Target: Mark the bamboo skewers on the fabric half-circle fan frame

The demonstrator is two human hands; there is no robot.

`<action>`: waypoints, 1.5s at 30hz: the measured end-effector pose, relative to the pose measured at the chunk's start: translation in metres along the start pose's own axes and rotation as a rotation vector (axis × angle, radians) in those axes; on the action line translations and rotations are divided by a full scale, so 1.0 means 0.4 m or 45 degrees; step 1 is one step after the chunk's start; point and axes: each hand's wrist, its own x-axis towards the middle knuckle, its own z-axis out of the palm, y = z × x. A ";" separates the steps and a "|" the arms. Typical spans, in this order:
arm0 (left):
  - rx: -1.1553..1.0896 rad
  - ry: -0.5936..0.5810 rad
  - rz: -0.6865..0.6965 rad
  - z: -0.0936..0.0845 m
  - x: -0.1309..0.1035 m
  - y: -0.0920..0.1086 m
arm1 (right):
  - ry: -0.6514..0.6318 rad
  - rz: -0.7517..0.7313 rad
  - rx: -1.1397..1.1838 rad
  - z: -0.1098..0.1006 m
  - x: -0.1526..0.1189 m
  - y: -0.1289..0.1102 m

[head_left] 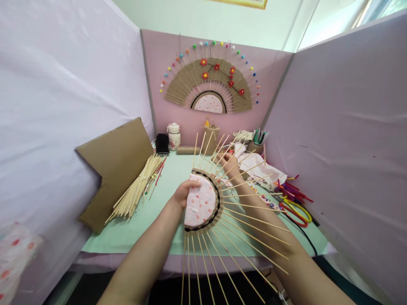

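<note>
My left hand point(183, 193) grips the straight edge of a half-round fan base point(201, 202), its thumb on the pink floral cloth. A black braided trim and a tan woven rim follow the base's curve. Thin bamboo sticks point(254, 221) spread from that rim toward the right and toward me. Beyond the upper sticks, my right hand point(229, 164) is closed with its fingertips pinched together near a roll of twine point(210, 142). Whatever lies between those fingers is too small to make out, and sticks partly cover the hand.
A finished fan point(181, 87) with red flowers hangs on the back panel. Left are cardboard point(117, 148) and a bundle of bamboo sticks point(136, 186). On the right lie white cloth point(260, 167), scissors point(297, 212) and pipe cleaners point(294, 190). A white jar point(174, 137) stands behind.
</note>
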 end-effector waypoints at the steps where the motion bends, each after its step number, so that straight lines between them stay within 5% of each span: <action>1: -0.004 0.006 -0.009 -0.001 0.000 0.001 | 0.016 -0.016 0.018 -0.021 0.007 -0.008; 8: -0.094 0.021 -0.073 0.003 -0.008 0.010 | -0.114 -0.162 0.095 -0.171 0.039 -0.095; 13: -0.103 0.007 -0.080 0.004 -0.009 0.009 | -0.070 -0.281 0.042 -0.208 0.064 -0.132; 20: -0.093 -0.050 -0.090 0.003 -0.006 0.009 | 0.049 -0.297 0.134 -0.170 0.112 -0.149; 31: -0.058 0.015 -0.104 0.013 -0.007 0.005 | -0.059 -0.257 0.139 -0.147 0.137 -0.167; 45: -0.043 -0.030 -0.001 0.013 -0.003 0.003 | -0.332 0.069 0.129 0.011 0.004 -0.063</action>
